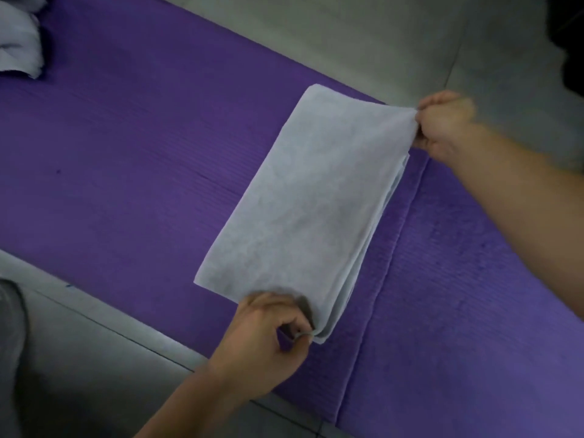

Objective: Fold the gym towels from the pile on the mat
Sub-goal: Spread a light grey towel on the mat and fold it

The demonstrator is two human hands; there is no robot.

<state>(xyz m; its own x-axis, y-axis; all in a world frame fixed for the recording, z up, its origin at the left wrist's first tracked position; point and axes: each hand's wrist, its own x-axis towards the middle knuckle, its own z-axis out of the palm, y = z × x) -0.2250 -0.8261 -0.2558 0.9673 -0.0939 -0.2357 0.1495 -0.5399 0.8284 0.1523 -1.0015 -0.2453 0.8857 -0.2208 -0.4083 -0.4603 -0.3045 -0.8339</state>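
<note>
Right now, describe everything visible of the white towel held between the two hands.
The pale white rectangular terry-cloth towel is folded into several layers, whose stacked edges show along its right side. It looks soft, faintly mottled and smooth. It lies diagonally on the purple ribbed foam mat, with the held edge seemingly lifted a little. The left hand pinches its near corner, and the right hand pinches its far corner.

A white towel point(303, 197), folded into a long layered rectangle, lies on the purple mat point(126, 153), running from 6 toward 1 o'clock. Its stacked edges face 4 o'clock. The left hand point(268, 333) pinches its 6 o'clock corner, the right hand point(442, 124) its 2 o'clock corner. A rumpled pile of white towels point(19, 36) sits at 10 o'clock.
</note>
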